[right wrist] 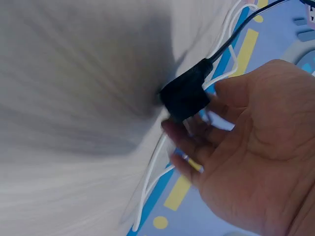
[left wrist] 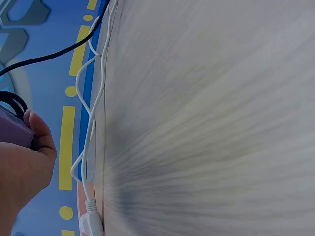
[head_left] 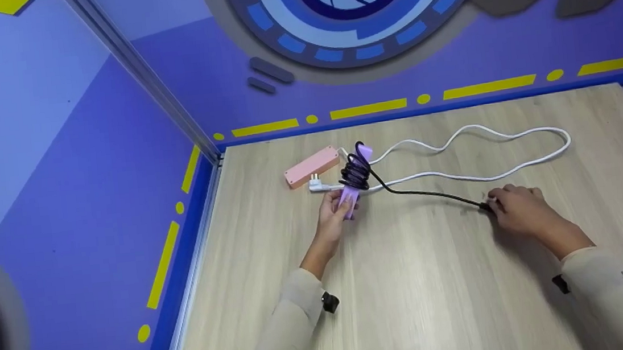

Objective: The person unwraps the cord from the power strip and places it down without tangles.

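Observation:
My left hand (head_left: 329, 214) grips the lower end of a purple power strip (head_left: 349, 196), held tilted. A black cord (head_left: 354, 172) is wound in several turns round the strip's middle. From there its free length runs right to a black plug (right wrist: 186, 96), which my right hand (head_left: 523, 209) pinches between thumb and fingers. In the left wrist view only part of the purple strip (left wrist: 14, 130) shows, beside the curled fingers. Behind the left hand lies a pink power strip (head_left: 313, 166), partly behind its own white plug (head_left: 317, 184).
A white cord (head_left: 556, 131) lies in a long loop across the back of the wooden table (head_left: 413, 279). Blue-purple panels (head_left: 188, 84) stand along the back and left edges. A small black device (head_left: 330, 302) sits at the left wrist.

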Available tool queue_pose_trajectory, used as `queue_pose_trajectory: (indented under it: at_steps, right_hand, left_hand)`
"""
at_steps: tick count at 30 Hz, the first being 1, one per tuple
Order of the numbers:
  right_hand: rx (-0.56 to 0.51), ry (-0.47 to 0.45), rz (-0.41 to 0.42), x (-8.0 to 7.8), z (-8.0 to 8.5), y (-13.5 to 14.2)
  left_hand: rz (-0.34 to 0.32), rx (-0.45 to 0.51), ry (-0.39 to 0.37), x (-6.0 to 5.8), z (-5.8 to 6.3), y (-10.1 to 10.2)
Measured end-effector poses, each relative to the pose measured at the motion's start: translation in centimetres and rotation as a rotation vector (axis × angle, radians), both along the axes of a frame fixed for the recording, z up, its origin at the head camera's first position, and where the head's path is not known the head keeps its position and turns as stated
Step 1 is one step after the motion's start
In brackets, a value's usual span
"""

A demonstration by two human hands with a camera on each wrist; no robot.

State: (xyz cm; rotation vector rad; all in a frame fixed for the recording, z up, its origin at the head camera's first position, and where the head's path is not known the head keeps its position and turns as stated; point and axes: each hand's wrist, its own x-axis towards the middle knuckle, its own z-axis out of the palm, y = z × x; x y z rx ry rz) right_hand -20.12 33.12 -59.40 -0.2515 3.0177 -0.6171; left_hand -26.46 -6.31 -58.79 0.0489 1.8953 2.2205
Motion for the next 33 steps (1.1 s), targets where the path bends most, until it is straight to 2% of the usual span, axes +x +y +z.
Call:
queue_pose_trajectory:
  at_steps: [3, 6, 9, 12, 14, 19, 24, 29, 33]
  right_hand:
    - [0.004, 0.005, -0.027, 0.0, 0.3, -0.5]
    - [-0.028, 0.055, -0.016, -0.2, 0.7, -1.2]
    - [-0.084, 0.144, 0.025, -0.5, 1.3, -2.5]
    - [-0.162, 0.194, 0.083, -0.9, 2.1, -4.5]
    - [-0.224, 0.193, 0.128, -0.9, 2.7, -6.1]
    - [-0.361, 0.127, 0.190, -0.8, 3.9, -9.8]
    - [-0.468, 0.074, 0.198, -1.3, 4.4, -12.7]
    - [-0.546, 0.112, 0.171, -1.9, 4.3, -14.4]
    - [-0.565, 0.171, 0.150, -2.1, 4.2, -15.1]
  left_hand:
    - [0.001, -0.004, -0.003, 0.0, 0.1, 0.3]
    - [-0.007, -0.019, -0.009, -0.1, 0.4, 0.5]
    - [-0.014, -0.027, -0.015, 0.0, 0.7, 0.7]
    - [-0.024, -0.026, -0.013, 0.2, 1.0, 0.9]
    - [-0.041, -0.018, -0.009, 0.3, 1.2, 1.2]
    - [-0.088, 0.007, 0.009, 0.7, 1.5, 1.8]
    - [-0.100, 0.032, 0.026, 1.1, 1.7, 2.4]
    - [-0.115, 0.020, 0.041, 1.4, 1.6, 2.8]
    - [-0.123, -0.022, 0.072, 1.6, 1.4, 3.0]
